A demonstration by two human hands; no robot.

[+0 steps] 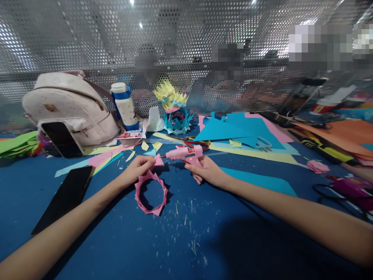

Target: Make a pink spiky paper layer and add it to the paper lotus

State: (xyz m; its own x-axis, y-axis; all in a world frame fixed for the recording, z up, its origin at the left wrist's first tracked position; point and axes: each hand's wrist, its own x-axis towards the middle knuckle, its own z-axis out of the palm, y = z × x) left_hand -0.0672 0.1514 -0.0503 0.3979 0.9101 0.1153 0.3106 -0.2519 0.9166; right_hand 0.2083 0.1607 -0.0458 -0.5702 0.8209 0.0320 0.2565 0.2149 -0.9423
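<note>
In my right hand (205,170) is a pink hot glue gun (185,153), its nozzle aimed left and a small red light glowing on its side. My left hand (140,167) pinches a small folded pink paper piece (158,160) right at the nozzle tip; whether the two touch I cannot tell. Just below my left hand, a ring of folded pink paper points (165,193) rests on the blue table (180,241). Behind the glue gun stands a layered paper flower with teal (177,126) and yellow points (169,95).
A pale backpack (67,105) and a white-and-blue bottle (124,107) stand at the back left. Near my left forearm lies a black phone (65,196); another phone (62,140) leans on the backpack. Blue paper sheets (233,128) and scissors (263,144) are right of the flower.
</note>
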